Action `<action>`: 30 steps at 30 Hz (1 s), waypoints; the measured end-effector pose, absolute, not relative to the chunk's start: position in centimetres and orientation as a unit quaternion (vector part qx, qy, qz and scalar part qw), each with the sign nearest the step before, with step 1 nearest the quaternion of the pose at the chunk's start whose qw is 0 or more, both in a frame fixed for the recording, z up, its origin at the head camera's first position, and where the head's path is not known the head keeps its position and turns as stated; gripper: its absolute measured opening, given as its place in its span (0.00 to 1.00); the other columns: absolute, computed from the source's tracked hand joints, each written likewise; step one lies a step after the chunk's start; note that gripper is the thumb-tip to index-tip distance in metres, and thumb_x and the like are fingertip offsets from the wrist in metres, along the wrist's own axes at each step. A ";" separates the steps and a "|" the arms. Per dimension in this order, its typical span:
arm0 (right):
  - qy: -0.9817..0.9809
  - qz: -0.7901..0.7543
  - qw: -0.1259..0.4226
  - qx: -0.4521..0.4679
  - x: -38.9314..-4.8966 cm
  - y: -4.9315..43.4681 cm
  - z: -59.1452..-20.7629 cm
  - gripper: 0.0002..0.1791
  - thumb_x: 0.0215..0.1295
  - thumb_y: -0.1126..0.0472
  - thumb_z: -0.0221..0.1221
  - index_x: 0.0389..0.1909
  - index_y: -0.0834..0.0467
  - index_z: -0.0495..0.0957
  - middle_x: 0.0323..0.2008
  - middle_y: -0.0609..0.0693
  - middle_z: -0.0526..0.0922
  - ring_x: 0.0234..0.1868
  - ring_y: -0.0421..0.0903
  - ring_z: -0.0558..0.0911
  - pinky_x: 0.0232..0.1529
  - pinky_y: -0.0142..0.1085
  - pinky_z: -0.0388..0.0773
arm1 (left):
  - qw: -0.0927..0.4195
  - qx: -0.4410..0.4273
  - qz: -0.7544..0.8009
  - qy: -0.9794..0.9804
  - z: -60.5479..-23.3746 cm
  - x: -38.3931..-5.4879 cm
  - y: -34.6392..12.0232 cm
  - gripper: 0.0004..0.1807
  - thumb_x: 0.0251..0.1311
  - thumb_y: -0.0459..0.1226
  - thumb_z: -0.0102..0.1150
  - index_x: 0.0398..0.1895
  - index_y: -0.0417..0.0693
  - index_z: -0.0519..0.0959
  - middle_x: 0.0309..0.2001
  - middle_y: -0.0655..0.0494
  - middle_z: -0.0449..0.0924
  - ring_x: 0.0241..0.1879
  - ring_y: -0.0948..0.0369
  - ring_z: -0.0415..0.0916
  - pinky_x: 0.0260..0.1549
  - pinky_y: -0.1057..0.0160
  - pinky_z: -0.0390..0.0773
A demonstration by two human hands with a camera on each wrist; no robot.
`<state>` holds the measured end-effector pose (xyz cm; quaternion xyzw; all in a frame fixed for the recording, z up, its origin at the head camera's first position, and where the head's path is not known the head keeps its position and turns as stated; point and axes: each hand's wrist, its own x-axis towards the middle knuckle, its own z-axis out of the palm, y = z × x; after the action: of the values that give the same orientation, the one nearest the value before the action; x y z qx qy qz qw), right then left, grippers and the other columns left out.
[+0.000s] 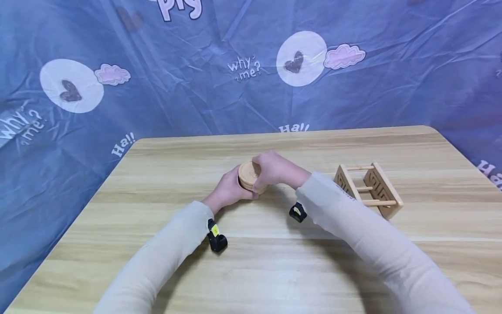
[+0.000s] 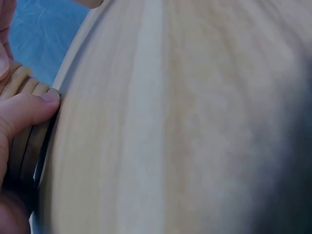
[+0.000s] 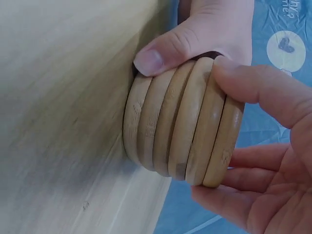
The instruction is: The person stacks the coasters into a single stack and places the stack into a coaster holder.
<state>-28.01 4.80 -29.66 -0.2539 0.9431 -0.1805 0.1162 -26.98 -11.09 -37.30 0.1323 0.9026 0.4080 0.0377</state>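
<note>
Between both hands stands a stack of several round wooden coasters (image 3: 183,122), low on the wooden table. My left hand (image 1: 231,187) grips the lower part of the stack from the left, its thumb (image 2: 34,109) across the coaster edges in the left wrist view. From the upper right, my right hand (image 1: 272,168) holds the upper coasters, thumb on one side and fingers on the other in the right wrist view. A wooden coaster rack (image 1: 368,189) with carved side panels and dowel bars stands to the right, partly behind the right sleeve.
The light wooden table (image 1: 251,270) reaches back to a blue printed cloth (image 1: 188,78) hanging behind it. Black wrist devices are strapped at the left cuff (image 1: 200,213) and the right cuff (image 1: 313,192).
</note>
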 end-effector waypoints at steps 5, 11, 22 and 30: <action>0.933 -0.250 0.098 -0.241 -27.9 6.3 -30.3 0.35 0.30 0.56 0.73 0.46 0.61 0.74 0.40 0.52 0.79 0.40 0.48 0.75 0.45 0.39 0.74 | 0.030 0.137 0.397 0.907 -36.9 -27.1 -10.5 0.51 0.25 0.42 0.77 0.61 0.47 0.64 0.51 0.52 0.75 0.51 0.56 0.72 0.54 0.58 0.71; 0.903 -0.349 0.099 -0.229 -27.3 7.6 -31.6 0.46 0.31 0.56 0.74 0.57 0.60 0.68 0.50 0.55 0.77 0.49 0.50 0.75 0.52 0.41 0.72 | 0.028 0.142 0.393 0.908 -36.7 -26.7 -11.3 0.50 0.25 0.43 0.76 0.61 0.52 0.64 0.51 0.55 0.75 0.49 0.59 0.72 0.53 0.59 0.72; 0.815 -0.518 0.174 -0.194 -26.6 8.9 -33.5 0.55 0.38 0.60 0.72 0.68 0.60 0.50 0.66 0.55 0.61 0.63 0.54 0.65 0.64 0.45 0.62 | 0.017 0.190 0.394 0.899 -35.5 -26.4 -12.3 0.50 0.26 0.43 0.77 0.61 0.49 0.66 0.58 0.54 0.70 0.54 0.58 0.70 0.58 0.59 0.68; 0.779 -0.580 0.179 -0.157 -26.4 8.9 -34.1 0.49 0.40 0.65 0.70 0.66 0.59 0.56 0.58 0.57 0.68 0.55 0.54 0.73 0.54 0.41 0.74 | 0.044 0.187 0.483 0.854 -35.9 -27.2 -12.8 0.51 0.27 0.37 0.78 0.62 0.41 0.64 0.65 0.48 0.60 0.59 0.55 0.67 0.58 0.64 0.68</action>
<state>-26.35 8.86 -34.09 -0.1568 0.7791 -0.5800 0.1791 -27.17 -12.82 -35.86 0.1868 0.8542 0.4833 0.0438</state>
